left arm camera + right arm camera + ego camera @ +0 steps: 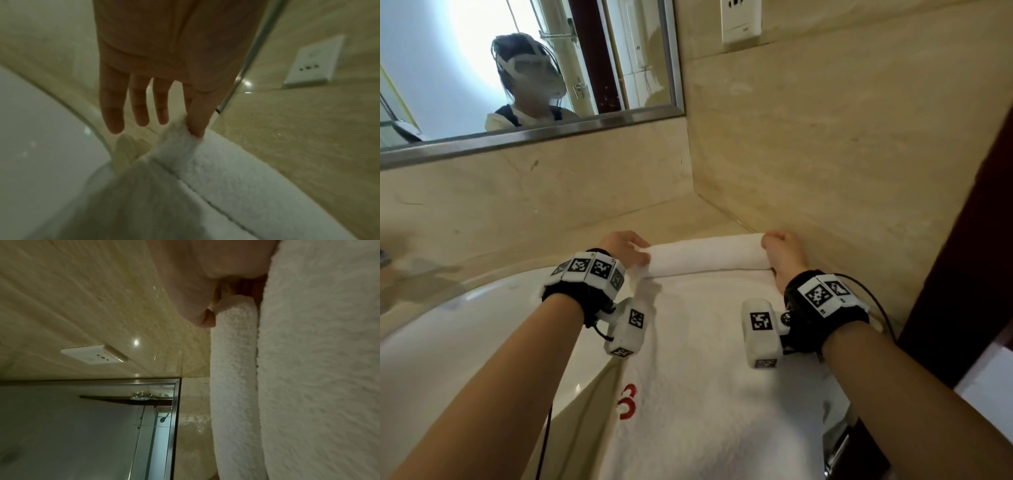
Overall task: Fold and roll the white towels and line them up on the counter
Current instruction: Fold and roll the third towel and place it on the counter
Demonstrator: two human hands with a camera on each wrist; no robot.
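A white towel [698, 342] with a red embroidered mark [628, 401] lies flat along the counter and partly over the sink's edge. Its far end is rolled into a tight roll [705, 255]. My left hand [625, 248] is at the roll's left end. In the left wrist view the thumb [197, 123] presses into the roll [226, 170], the index finger runs behind it, and the other fingers stretch straight past. My right hand [782, 253] curls round the right end, its thumb [205, 318] against the roll [234, 369].
A white sink basin [465, 342] lies left of the towel. The beige side wall [825, 154] stands just right of the roll, with an outlet [741, 20] high up. A mirror [517, 68] hangs behind and a dark door frame [962, 274] stands at right.
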